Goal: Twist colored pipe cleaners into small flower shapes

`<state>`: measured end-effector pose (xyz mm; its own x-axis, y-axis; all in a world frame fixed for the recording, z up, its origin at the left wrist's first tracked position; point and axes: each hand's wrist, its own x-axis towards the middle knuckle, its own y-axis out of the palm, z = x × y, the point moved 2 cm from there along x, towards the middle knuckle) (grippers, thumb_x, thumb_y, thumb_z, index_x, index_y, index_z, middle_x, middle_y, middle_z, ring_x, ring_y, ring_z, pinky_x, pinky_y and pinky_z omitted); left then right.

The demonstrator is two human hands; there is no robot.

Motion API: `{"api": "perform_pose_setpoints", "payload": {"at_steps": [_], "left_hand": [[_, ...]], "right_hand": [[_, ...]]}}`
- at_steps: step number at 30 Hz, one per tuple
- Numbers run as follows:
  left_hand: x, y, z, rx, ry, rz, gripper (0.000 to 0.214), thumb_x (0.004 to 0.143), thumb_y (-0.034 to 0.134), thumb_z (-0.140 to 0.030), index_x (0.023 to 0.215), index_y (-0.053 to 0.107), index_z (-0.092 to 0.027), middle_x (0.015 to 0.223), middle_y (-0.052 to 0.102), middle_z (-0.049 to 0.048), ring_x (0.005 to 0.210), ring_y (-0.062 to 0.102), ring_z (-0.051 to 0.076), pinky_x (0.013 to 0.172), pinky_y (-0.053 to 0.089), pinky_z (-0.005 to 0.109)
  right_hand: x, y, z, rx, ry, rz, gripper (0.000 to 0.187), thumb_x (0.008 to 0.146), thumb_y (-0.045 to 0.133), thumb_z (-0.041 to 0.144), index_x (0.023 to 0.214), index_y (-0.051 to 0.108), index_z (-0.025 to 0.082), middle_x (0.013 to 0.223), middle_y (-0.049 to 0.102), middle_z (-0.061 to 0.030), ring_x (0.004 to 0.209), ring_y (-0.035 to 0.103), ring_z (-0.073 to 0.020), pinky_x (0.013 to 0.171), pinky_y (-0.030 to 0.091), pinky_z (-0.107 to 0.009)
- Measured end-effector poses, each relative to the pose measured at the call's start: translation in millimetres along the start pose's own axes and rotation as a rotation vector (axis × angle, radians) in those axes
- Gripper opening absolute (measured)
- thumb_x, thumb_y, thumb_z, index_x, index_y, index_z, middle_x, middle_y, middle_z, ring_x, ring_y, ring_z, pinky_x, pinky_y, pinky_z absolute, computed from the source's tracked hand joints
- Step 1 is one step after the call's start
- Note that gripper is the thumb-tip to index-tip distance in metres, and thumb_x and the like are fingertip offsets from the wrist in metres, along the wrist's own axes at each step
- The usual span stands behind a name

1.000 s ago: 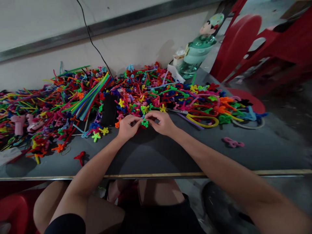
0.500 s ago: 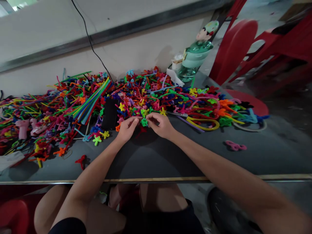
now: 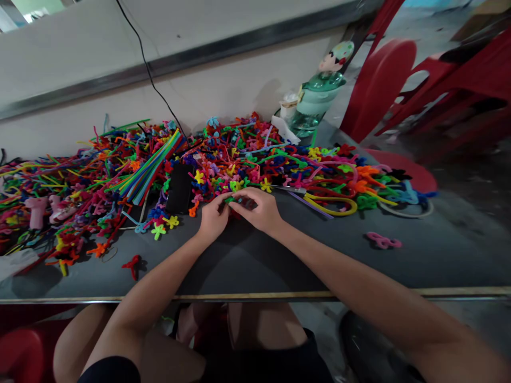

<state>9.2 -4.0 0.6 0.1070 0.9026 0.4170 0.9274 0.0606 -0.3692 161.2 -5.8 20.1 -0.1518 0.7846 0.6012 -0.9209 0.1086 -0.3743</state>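
My left hand [image 3: 214,218] and my right hand [image 3: 262,210] meet over the table in front of the heap. Between their fingertips they pinch a small green pipe-cleaner piece [image 3: 229,200], mostly covered by the fingers. Something red shows just under the hands; I cannot make out whether it is attached. Just beyond the fingers lies a pile of coloured pipe-cleaner shapes [image 3: 223,170]. A black phone [image 3: 180,189] rests left of my left hand. Scissors [image 3: 295,190] with a metal blade lie right of my right hand, partly in the pile.
A bundle of straight pipe cleaners [image 3: 149,173] leans on the heap. A pink piece [image 3: 383,240] and a red piece [image 3: 132,265] lie apart on the dark table [image 3: 259,271]. A green bottle [image 3: 317,103] stands at the back right, near red chairs [image 3: 381,88]. A black cable hangs behind.
My hands have drawn closer together and curled over the green piece, which shows less than before. My left hand's fingers have turned inward. The view has shifted slightly.
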Motion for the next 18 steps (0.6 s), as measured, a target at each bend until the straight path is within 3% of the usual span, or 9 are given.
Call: {"api": "perform_pose_setpoints", "payload": {"at_steps": [2,4,8,13,16,18], "left_hand": [[0,-1.8,-1,-0.006,-0.017,-0.051,0.03,0.08,0.052,-0.01,0.104,0.067,-0.019,0.1,0.072,0.0048,0.089,0.067,0.015,0.082,0.055,0.028],[0,-3.4,0,-0.033,-0.08,-0.088,0.024,0.081,0.054,-0.015,0.101,0.067,-0.018,0.09,0.072,0.004,0.077,0.067,0.013,0.071,0.055,0.025],[-1,-1.4,4,-0.159,-0.23,-0.029,0.021,0.083,0.057,-0.029,0.097,0.067,-0.016,0.064,0.065,0.0,0.051,0.058,0.01,0.046,0.048,0.021],[2,-0.6,4,-0.272,-0.268,-0.063,0.027,0.077,0.065,-0.039,0.093,0.064,-0.017,0.07,0.066,0.0016,0.053,0.059,0.011,0.04,0.047,0.02],[5,-4.7,1,-0.303,-0.28,-0.136,0.026,0.076,0.067,-0.038,0.089,0.06,-0.017,0.071,0.065,0.0017,0.059,0.063,0.013,0.042,0.049,0.021],[7,-8.0,-1,-0.317,-0.291,-0.184,0.023,0.077,0.067,-0.035,0.088,0.057,-0.017,0.072,0.064,0.0012,0.064,0.066,0.014,0.046,0.05,0.021]], "right_hand": [[-1,0,1,-0.027,0.004,-0.02,0.02,0.08,0.068,0.037,0.091,0.066,0.02,0.084,0.068,-0.0039,0.068,0.062,-0.0143,0.057,0.049,-0.026],[-2,0,1,-0.039,0.027,-0.032,0.025,0.076,0.071,0.039,0.091,0.066,0.021,0.084,0.069,-0.0042,0.069,0.063,-0.0152,0.056,0.049,-0.026],[-4,2,-2,0.003,0.057,-0.038,0.019,0.079,0.067,0.038,0.083,0.064,0.02,0.077,0.068,-0.0033,0.063,0.061,-0.014,0.054,0.048,-0.027],[0,2,-4,0.086,0.063,-0.005,0.015,0.083,0.062,0.034,0.084,0.067,0.021,0.087,0.068,-0.006,0.075,0.064,-0.0167,0.059,0.05,-0.028],[9,-15,24,0.311,0.119,-0.035,0.015,0.084,0.06,0.035,0.091,0.066,0.023,0.108,0.064,-0.0077,0.09,0.063,-0.0182,0.07,0.053,-0.031],[13,-34,64,0.573,0.119,0.003,0.015,0.085,0.059,0.039,0.086,0.062,0.024,0.107,0.063,-0.0057,0.097,0.062,-0.0185,0.077,0.054,-0.034]]}}
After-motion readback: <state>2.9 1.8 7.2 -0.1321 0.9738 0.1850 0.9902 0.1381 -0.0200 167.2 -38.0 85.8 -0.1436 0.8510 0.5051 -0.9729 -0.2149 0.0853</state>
